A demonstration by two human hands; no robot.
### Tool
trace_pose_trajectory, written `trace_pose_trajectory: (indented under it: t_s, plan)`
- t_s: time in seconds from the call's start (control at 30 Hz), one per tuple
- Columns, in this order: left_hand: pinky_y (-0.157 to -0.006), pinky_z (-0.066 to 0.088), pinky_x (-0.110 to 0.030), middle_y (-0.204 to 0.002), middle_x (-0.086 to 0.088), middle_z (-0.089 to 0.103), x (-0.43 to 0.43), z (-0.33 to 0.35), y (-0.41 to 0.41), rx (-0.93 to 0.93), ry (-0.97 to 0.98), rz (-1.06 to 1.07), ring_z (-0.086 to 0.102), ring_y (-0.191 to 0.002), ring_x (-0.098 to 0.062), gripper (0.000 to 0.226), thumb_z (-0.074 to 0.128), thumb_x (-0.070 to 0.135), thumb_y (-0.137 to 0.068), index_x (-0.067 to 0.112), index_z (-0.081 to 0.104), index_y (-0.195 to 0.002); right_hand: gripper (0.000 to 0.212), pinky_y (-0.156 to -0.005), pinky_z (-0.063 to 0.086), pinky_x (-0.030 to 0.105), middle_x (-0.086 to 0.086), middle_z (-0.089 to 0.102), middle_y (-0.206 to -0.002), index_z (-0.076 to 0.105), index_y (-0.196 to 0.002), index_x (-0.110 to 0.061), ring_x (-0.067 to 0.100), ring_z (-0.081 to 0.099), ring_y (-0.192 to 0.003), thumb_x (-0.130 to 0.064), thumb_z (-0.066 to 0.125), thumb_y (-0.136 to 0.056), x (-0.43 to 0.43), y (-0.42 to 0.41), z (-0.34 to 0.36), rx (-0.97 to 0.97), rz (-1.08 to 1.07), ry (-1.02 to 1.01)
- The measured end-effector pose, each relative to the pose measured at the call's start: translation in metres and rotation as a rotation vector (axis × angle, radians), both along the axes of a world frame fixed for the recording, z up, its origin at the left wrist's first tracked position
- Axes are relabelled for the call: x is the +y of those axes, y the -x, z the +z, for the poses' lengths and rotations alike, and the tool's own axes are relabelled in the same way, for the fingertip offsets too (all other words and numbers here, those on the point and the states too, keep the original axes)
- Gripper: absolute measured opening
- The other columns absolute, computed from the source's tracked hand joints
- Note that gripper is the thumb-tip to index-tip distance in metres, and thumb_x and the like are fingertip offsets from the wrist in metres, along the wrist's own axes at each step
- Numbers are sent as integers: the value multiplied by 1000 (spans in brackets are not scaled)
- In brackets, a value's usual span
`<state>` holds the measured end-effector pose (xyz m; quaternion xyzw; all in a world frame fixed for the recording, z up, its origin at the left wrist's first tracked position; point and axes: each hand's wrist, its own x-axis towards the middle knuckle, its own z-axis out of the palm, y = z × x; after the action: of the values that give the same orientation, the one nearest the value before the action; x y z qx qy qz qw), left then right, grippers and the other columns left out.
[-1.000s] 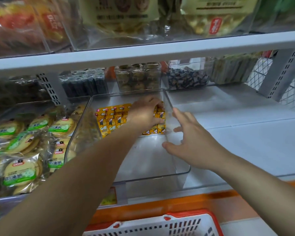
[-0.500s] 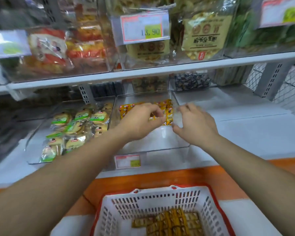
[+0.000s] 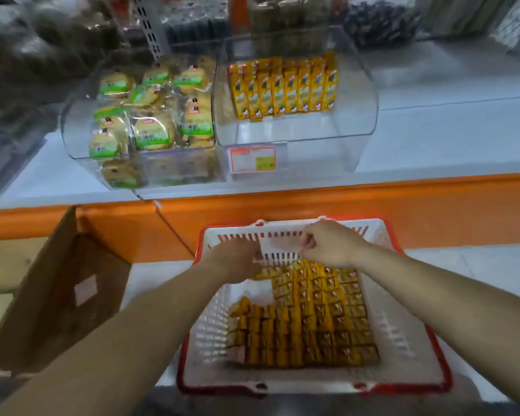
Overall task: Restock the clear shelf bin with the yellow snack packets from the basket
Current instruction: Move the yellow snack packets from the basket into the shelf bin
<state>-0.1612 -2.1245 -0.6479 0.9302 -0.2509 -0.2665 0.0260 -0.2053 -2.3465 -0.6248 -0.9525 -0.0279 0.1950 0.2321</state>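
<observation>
Yellow snack packets [image 3: 312, 319] are seen packed in rows in the white, red-rimmed basket [image 3: 403, 340], while one row is stood upright at the 12 o'clock end of the clear shelf bin [image 3: 364, 115], itself set at 12 o'clock from the basket; the bin's near half is judged unfilled, so most of the restock is thought to lie ahead; a fresh handful is being reached for at the basket's 12 o'clock end. The left hand [image 3: 237, 261] is lowered, back uppermost, over the farthest packets, its fingers [image 3: 257, 258] bent downward and blurred; whether a packet is pinched cannot be told. The right hand [image 3: 330, 244] is held at 3 o'clock from it, near the far wall, its fingers [image 3: 308, 243] curled inward; nothing is clearly seen in them. The step is best done by lifting a whole row squeezed between both hands, kept upright and face-forward, so that it can be set directly before the standing row. A bin of green-labelled cakes [image 3: 150, 115] is seen at 9 o'clock of the clear bin; a cardboard box [image 3: 57, 289] at 9 o'clock of the basket.
</observation>
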Motion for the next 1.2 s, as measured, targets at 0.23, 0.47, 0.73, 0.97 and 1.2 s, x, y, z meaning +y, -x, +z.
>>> trace_pose_trajectory:
  t_s: [0.23, 0.47, 0.73, 0.97, 1.2]
  plan:
    - [-108, 47, -45, -142, -6, 55, -15, -123, -1, 114, 85, 331, 53, -128, -28, 51, 61, 26, -94, 26, 48, -144, 33, -99, 45, 37, 4, 61, -127, 65, -117, -24, 25, 55, -119, -34, 68, -86, 7, -8, -126, 45, -94, -59]
    - [-116, 36, -52, -155, -11, 39, -8, -203, -6, 62, 164, 431, 37, -142, -35, 62, 68, 26, -91, 19, 43, -148, 69, -102, 35, 49, -6, 60, -135, 56, -131, -35, 25, 44, -129, -75, 40, -77, 25, -3, -191, -81, 72, 284]
    - [-94, 52, -41, -132, -11, 64, -5, -217, -16, 195, 232, 511, 61, -117, -31, 42, 64, 44, -93, 19, 65, -127, 59, -105, 37, 49, 5, 56, -135, 61, -124, -26, 32, 46, -127, -64, 65, -78, 35, -20, -187, 14, 270, 440]
    - [-80, 41, -27, -135, -12, 62, 6, -206, -10, 337, 309, 599, 60, -116, -29, 45, 67, 35, -95, 20, 55, -136, 49, -87, 51, 42, 9, 57, -127, 59, -125, -24, 31, 59, -114, -38, 74, -81, 46, -15, -174, -94, 299, 430]
    - [-90, 51, -40, -133, -13, 62, 26, -191, 24, 363, 427, 709, 59, -116, -31, 42, 62, 28, -100, 16, 57, -140, 36, -48, 47, 31, 0, 60, -87, 43, -120, -29, 21, 60, -74, -31, 63, -91, 49, -17, -176, 121, 232, 300]
